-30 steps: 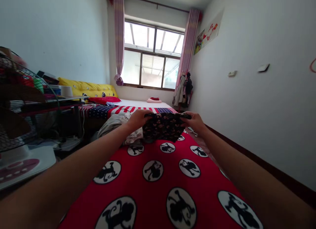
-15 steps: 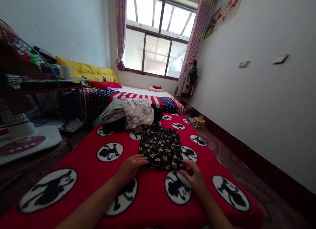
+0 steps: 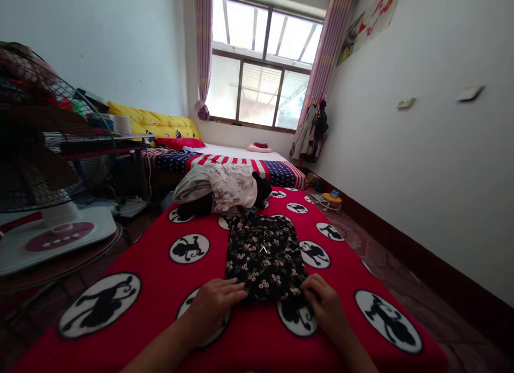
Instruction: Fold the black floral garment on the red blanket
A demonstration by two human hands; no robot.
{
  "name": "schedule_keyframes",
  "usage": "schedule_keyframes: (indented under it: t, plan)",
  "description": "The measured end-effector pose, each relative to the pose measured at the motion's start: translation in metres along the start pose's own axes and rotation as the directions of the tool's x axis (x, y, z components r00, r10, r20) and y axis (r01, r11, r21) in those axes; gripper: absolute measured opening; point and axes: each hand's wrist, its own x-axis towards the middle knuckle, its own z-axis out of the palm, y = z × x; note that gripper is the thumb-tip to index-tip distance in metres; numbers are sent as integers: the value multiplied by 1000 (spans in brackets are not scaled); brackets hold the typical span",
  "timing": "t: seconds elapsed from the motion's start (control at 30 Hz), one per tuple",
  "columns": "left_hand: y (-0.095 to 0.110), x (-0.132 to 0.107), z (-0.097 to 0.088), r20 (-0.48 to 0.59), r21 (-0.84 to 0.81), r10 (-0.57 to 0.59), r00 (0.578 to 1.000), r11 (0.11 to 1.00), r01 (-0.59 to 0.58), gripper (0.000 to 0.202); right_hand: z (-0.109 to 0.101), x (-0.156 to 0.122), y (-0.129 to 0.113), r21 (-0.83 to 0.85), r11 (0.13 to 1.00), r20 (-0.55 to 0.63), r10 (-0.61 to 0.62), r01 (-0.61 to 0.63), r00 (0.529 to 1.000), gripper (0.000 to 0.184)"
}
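A black garment [image 3: 267, 255] with a small pink-and-white flower print lies flat, folded into a rough rectangle, on the red bedspread [image 3: 152, 287]. A small white V-shaped mark shows at its middle. My left hand [image 3: 217, 303] is at the near left corner, its fingers over the cloth and its thumb hidden underneath. At the near right corner, my right hand [image 3: 323, 303] pinches the edge between thumb and fingers. Beyond the garment sits a heap of clothes [image 3: 233, 188], with a white floral piece on top and grey and black pieces around it.
To the left, a caged fan [image 3: 36, 142] with a white base stands on a round stand, beside a cluttered desk [image 3: 132, 139]. A second bed [image 3: 236, 150] lies under the window. On the right-hand floor is a small yellow stool [image 3: 332, 198], near the white wall [image 3: 433, 164].
Both hands have come nearer to me, and the black garment's near edge has moved with them over the white circle below. My right fingers have closed on its corner. The view has shifted slightly.
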Motion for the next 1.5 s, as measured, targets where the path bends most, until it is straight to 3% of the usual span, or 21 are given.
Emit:
schedule_keyframes:
  t: [0.13,0.27,0.4,0.47,0.53,0.6,0.73,0.87,0.97,1.07,1.13,1.2,1.37,1.43,1.5]
  plan:
    - [8,2,-6,-53,-116,-147,988,983,140,27,0,5,-3,-3,999,21,34,-34,999,13]
    - [-4,19,-11,-83,-248,-293,953,932,265,22,1,6,-2,-10,999,44,39,-39,998,21]
    - [-43,64,-18,-234,-225,-387,892,914,338,23,2,6,2,-5,998,46,60,-60,997,25]
    - [-71,93,-19,-282,-221,-493,823,868,444,24,2,7,4,1,998,47,66,-66,997,26]
    - [-100,119,-18,-277,-224,-618,735,786,577,28,3,7,5,3,997,48,70,-71,996,27]
    - [-125,140,-15,-265,-223,-685,679,728,648,32,3,6,7,6,997,49,76,-76,996,27]
    - [-157,159,-2,-194,-208,-753,629,658,724,32,4,4,10,20,996,55,83,-84,995,27]
    - [-165,159,11,-178,-161,-802,571,596,787,14,4,3,9,36,995,56,88,-90,995,27]
    - [-160,155,17,-226,-134,-820,526,561,817,18,3,3,8,39,995,24,93,-94,995,26]
    - [-148,146,17,-257,-129,-821,509,551,824,27,0,4,10,16,985,-109,170,-169,979,23]
    - [-135,135,13,-256,-135,-822,509,552,823,36,0,4,11,4,961,-185,273,-277,944,32]
    - [-118,121,9,-209,-167,-814,542,576,801,42,1,6,9,-37,930,-207,351,-366,913,43]
    - [-51,79,0,-15,-360,-695,719,675,644,59,16,17,-15,-331,845,-181,379,-419,908,58]
    - [-28,65,0,28,-456,-626,779,686,567,60,23,23,-23,-368,827,-152,398,-426,905,58]
    - [-13,54,0,66,-532,-589,805,662,528,55,27,29,-28,-303,847,-85,432,-436,898,54]
